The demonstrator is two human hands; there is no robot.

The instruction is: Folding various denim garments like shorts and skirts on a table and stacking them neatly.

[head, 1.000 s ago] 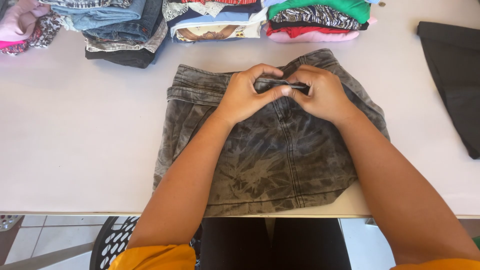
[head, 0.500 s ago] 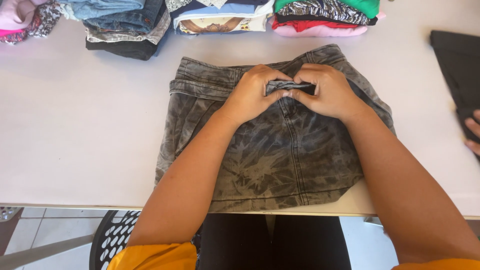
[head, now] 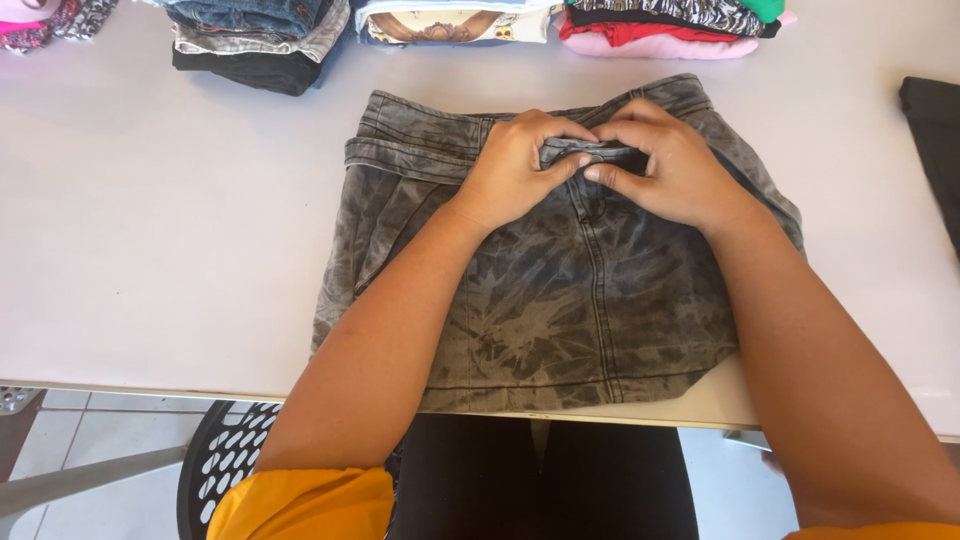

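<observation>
A grey acid-washed denim skirt (head: pixel 560 310) lies flat on the white table (head: pixel 160 230), its waistband toward the far side. My left hand (head: pixel 510 170) and my right hand (head: pixel 670 165) sit side by side on the middle of the waistband. Both pinch the waistband's closure (head: pixel 590 155) between thumbs and fingertips. The fastening itself is hidden under my fingers.
Several stacks of folded clothes line the far edge: dark jeans (head: pixel 255 35), a printed top (head: pixel 450 20), pink and patterned pieces (head: pixel 660 30). A dark garment (head: pixel 935 140) lies at the right edge. A perforated black chair seat (head: pixel 225 450) shows below the table's near edge.
My hands stay pinched on the waistband with only small finger shifts. The view has tilted down slightly. A hand seen at the right edge half a second ago is gone.
</observation>
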